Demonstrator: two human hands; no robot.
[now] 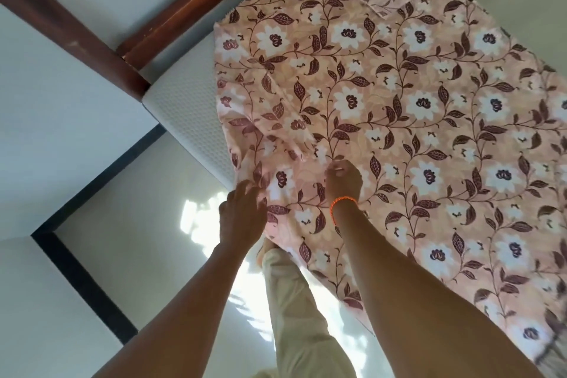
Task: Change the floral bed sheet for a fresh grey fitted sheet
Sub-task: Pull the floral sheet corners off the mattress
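- Both forearms reach down; right hand point(343, 178) pinches a fold of the floral sheet point(399, 107) at the mattress point(181, 113) corner.
- Left hand point(242, 212) seems to grasp its hanging edge, though blur hides the fingers.
- Stripping stage: next, pull the sheet clear.

Matt cloth sheet point(399, 107); glossy wood frame point(196, 0); textured mattress point(184, 120).

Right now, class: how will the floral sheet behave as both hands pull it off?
The floral sheet looks floppy: it bunches where the left hand and right hand pinch it. Probably light, likely sliding easily off the mattress.
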